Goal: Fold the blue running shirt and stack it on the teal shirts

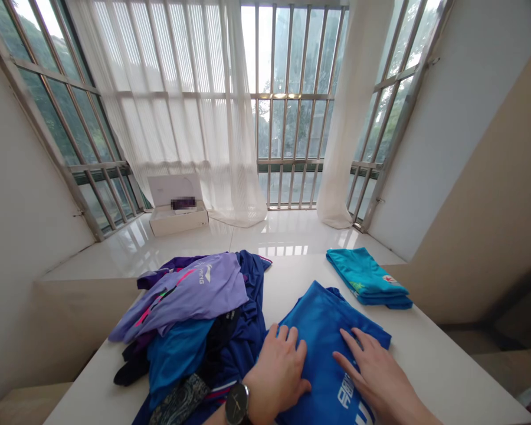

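Observation:
A blue garment [321, 330] with white lettering lies on the white table, partly folded. On its left side rests my left hand [279, 369], palm down with fingers apart, a dark watch on the wrist. My right hand [374, 369] lies on the garment's right part, fingers spread near the lettering. Neither hand visibly grips the cloth. Left of the garment is a loose heap of clothes with a lavender shirt [203, 289] on top, a blue cloth [177, 354] and dark pieces below. A folded teal garment stack [367, 274] sits at the right rear.
An open white box [179, 221] stands on the glossy window ledge [243, 239] behind the white table [429, 366]. White curtains [194, 118] hang before the barred windows. Walls rise on both sides.

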A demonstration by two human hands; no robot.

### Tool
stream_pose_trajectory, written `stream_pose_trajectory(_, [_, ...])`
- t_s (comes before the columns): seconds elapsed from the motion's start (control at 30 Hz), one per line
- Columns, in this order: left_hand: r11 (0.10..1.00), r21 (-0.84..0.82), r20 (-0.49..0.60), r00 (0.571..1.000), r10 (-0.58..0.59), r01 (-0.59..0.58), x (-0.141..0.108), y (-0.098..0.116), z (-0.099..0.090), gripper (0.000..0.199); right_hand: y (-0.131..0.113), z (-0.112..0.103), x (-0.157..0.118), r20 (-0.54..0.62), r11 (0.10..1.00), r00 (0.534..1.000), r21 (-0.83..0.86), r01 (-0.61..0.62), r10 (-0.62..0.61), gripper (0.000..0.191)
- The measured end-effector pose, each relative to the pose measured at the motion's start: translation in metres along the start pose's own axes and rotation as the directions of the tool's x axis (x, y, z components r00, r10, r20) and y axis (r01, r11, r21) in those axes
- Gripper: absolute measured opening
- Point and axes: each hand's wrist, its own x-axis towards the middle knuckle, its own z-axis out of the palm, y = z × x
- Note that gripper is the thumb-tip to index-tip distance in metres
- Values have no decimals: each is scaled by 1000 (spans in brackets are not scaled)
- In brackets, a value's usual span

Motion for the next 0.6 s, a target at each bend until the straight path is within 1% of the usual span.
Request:
stream_pose_trajectory(0.07, [989,-62,-30,991,130,-132,-1,-8,2,55,-8,0,19,44,998,997,-4,59,-58,81])
stream_pose_trajectory(0.13, [976,-100,-34,981,191,-193,1,-18,5,54,-12,1,46,54,991,989,-6,135,-134,80])
stream_pose_trajectory(0.2, [974,-103,-28,980,198,-200,10,-30,6,58,-15,2,79,37,975,974,-5,223,-223,77])
stream_pose_trajectory(0.3, [976,-93,-19,980,198,-199,34,-49,6,62,-17,1,130,-31,921,922,47,388,-387,67])
stream_pose_trajectory(0.37, [979,-92,-37,984,177,-180,50,-62,7,63,-19,-2,156,-81,903,904,69,425,-420,61])
stream_pose_trajectory(0.4, [982,-96,-57,986,158,-163,57,-67,9,62,-20,-5,165,-106,901,902,77,426,-418,59])
stream_pose_trajectory(0.43, [984,-106,-82,987,136,-145,62,-72,11,61,-21,-7,169,-129,902,902,85,424,-412,57])
stream_pose_trajectory(0.5, [982,-148,-125,987,100,-118,67,-77,15,58,-26,-10,169,-176,895,896,116,431,-408,52])
stream_pose_trajectory(0.6, [957,-264,-171,982,77,-121,64,-82,15,51,-35,-8,150,-212,873,888,196,447,-407,41])
